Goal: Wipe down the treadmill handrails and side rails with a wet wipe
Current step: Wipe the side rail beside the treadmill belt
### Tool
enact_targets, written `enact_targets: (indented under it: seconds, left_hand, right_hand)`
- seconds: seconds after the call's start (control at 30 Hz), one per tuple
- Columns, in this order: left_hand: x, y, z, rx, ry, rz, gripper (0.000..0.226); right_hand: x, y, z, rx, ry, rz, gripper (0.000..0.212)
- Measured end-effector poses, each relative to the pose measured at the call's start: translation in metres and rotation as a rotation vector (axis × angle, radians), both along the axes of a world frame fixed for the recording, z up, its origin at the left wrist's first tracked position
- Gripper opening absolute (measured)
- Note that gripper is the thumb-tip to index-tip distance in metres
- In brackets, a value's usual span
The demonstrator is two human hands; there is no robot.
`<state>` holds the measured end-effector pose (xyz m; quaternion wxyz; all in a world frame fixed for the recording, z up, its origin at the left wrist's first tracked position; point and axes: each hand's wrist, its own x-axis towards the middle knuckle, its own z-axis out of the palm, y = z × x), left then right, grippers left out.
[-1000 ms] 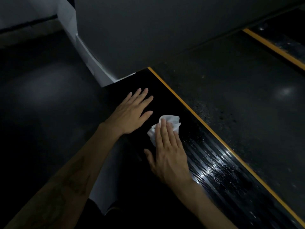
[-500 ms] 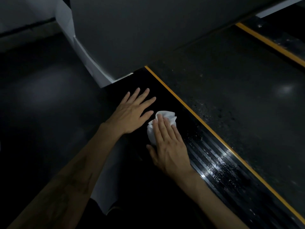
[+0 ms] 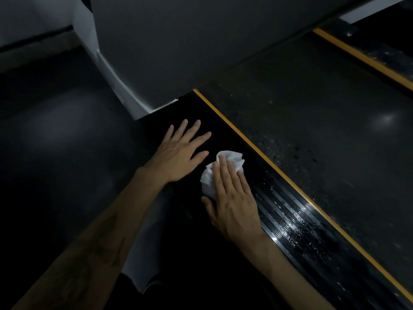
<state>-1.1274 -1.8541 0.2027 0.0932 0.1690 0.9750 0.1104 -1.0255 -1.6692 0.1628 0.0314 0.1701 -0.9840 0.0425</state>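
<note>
On the near side rail (image 3: pixel 288 218), toward its front end, we have both hands down. Starting at about nine o'clock of the wipe, our left hand (image 3: pixel 178 155) lies flat on the smooth black part of the rail, fingers straight and spread, holding nothing (it looks like a brace for our weight). Just beside it, at roughly three o'clock, our right hand (image 3: pixel 232 198) presses the crumpled white wet wipe (image 3: pixel 232 158) onto the rail with straight fingers; the wipe bunches out past the fingertips at twelve o'clock and past the thumb side at nine. Whether the thumb is tucked under it we cannot tell.

Further right, at about four o'clock of that hand, the ribbed strip of the rail glints with droplets and specks, and the yellow edge line (image 3: pixel 263 159) separates it from the dusty running belt (image 3: pixel 324 135); a second rail shows at the far right edge.

What could go wrong, as we judge it:
- The wipe is wadded, so only a small patch may touch; grit could stay in the grooves or just be smeared along.
- A flat press gives no hold, so a fast stroke could leave the wipe behind.
- The rail looks wet, and our bracing palm could slip.
- A stroke past the yellow line would drag belt dirt back onto the rail.
</note>
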Motion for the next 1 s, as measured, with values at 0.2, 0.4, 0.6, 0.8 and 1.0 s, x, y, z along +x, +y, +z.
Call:
enact_targets:
  seconds: [0.2, 0.4, 0.6, 0.8, 1.0]
  left_hand:
    - [0.001, 0.001, 0.0, 0.01, 0.001, -0.003, 0.061]
    - [0.003, 0.004, 0.002, -0.007, -0.018, 0.005, 0.061]
    - [0.001, 0.003, 0.001, -0.001, -0.013, 0.006, 0.062]
    - [0.0, 0.005, -0.001, -0.006, -0.012, 0.014, 0.062]
    - [0.0, 0.005, -0.003, 0.004, 0.007, 0.013, 0.062]
  right_hand:
    - [0.012, -0.003, 0.001, 0.023, 0.035, 0.015, 0.08]
    - [0.002, 0.0, 0.001, -0.005, 0.03, -0.041, 0.08]
    - [0.007, -0.005, 0.002, -0.006, 0.024, -0.009, 0.081]
    - [0.002, 0.005, 0.005, -0.031, -0.014, -0.053, 0.08]
    - [0.003, 0.0, 0.007, -0.036, -0.039, -0.024, 0.08]
